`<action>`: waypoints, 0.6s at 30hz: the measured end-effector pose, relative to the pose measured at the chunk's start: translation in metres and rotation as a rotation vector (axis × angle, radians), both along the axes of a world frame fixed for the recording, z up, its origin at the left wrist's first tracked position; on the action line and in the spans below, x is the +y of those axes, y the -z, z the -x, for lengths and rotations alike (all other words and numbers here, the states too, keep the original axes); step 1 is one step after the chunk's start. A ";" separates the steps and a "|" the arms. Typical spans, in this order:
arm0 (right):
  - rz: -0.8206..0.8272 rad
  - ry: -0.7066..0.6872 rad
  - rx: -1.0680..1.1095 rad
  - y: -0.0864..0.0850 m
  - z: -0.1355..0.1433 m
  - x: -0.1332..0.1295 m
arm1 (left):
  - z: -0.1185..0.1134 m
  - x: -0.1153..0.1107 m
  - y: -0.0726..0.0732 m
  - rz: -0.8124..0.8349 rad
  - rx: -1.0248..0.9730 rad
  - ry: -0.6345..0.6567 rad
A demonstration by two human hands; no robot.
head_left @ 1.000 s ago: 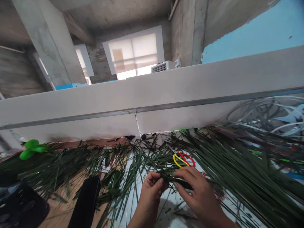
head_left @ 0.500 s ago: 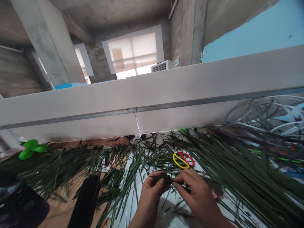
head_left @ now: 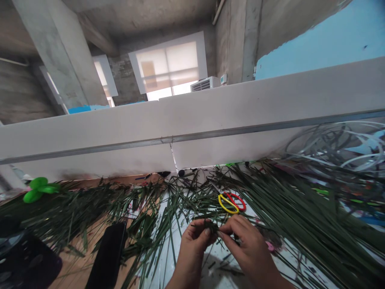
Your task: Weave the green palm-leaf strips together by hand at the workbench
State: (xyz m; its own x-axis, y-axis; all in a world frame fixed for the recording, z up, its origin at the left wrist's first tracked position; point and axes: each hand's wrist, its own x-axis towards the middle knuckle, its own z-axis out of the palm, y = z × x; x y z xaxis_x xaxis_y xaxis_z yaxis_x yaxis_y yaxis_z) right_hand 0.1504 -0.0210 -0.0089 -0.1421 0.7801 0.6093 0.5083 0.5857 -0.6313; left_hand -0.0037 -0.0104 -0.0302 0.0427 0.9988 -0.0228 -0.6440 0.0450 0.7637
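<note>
A small dark green piece of woven leaf point(head_left: 211, 226) is pinched between the thumb and fingers of my left hand point(head_left: 195, 245). From the right, my right hand point(head_left: 248, 241) closes thumb and forefinger on the same leaf piece at its right edge. The fingertips of both hands nearly meet there, and fine details of the piece are too small to tell. Just beyond my right hand lie scissors point(head_left: 228, 202) with one yellow and one red handle loop, among cut green strips point(head_left: 192, 198).
Long green leaves point(head_left: 294, 204) spread across the right side, beside coiled pale strips point(head_left: 361, 148). At left are a black phone point(head_left: 108, 257), a dark container point(head_left: 27, 261) and a green balloon-like object point(head_left: 40, 189). A white partition point(head_left: 210, 116) stands behind.
My left hand has shifted slightly to the right and turned a little, still pinching the leaf piece. My right hand has barely moved.
</note>
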 end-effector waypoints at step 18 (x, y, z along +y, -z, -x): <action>0.023 -0.029 -0.018 -0.014 -0.007 0.005 | 0.002 0.004 -0.006 -0.012 -0.016 0.019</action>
